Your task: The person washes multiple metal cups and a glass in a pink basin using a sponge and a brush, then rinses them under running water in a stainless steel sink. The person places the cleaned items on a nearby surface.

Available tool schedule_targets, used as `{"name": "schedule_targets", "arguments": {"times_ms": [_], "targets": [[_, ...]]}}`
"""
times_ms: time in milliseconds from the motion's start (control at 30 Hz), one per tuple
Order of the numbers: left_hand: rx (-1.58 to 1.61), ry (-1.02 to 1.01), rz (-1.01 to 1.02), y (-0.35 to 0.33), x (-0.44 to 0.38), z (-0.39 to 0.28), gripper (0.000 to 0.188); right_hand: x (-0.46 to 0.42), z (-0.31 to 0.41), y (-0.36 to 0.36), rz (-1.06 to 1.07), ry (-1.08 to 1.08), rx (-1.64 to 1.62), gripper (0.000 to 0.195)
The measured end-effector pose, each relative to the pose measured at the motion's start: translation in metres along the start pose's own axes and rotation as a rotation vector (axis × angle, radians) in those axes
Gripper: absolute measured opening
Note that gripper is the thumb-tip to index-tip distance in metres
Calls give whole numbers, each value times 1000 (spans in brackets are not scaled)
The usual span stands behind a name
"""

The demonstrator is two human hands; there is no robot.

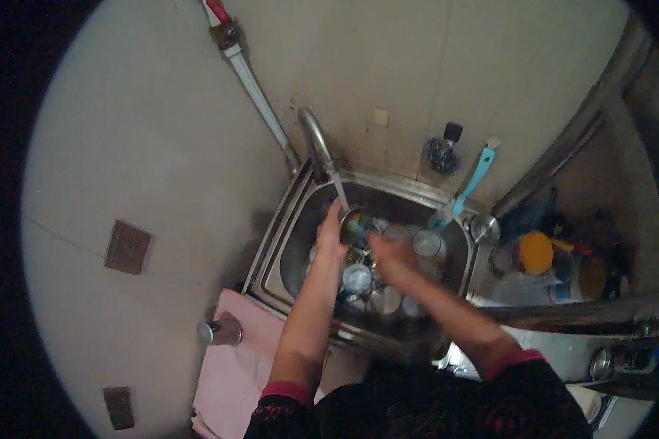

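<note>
In the sink, under the faucet's stream, my left hand (332,236) grips a round metal vessel (357,226) by its left side. The mouth of the vessel faces up towards me, and something greenish and yellow shows inside it, too blurred to name. My right hand (391,255) is at the vessel's right rim with its fingers curled; motion blur hides whether they hold anything. Below both hands, the stainless steel sink (292,274) is crowded with several cups and bowls, among them a metal cup (357,278). Water runs from a curved metal faucet (315,134).
A turquoise-handled brush (476,178) leans at the sink's back right corner. A dark scrubber (443,155) hangs on the wall. To the left, a metal tumbler (220,331) lies on a pink surface (236,367). Right of the sink are an orange round item (535,252) and a metal rail (576,318).
</note>
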State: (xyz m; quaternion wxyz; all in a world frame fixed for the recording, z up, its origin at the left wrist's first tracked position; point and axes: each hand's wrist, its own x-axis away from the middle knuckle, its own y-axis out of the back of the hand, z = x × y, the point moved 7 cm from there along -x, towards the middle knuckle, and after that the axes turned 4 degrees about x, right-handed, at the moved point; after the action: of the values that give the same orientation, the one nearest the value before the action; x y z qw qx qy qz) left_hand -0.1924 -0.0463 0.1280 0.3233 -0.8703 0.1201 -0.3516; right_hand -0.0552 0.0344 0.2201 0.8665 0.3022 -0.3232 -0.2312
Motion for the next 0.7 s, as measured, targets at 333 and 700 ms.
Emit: {"name": "schedule_targets", "arguments": {"times_ms": [333, 700], "targets": [[12, -82, -55, 8, 3, -14, 37, 0, 36, -1, -93, 573, 322, 24], [-63, 26, 40, -7, -9, -5, 43, -12, 14, 10, -266, 735, 190, 13]]}}
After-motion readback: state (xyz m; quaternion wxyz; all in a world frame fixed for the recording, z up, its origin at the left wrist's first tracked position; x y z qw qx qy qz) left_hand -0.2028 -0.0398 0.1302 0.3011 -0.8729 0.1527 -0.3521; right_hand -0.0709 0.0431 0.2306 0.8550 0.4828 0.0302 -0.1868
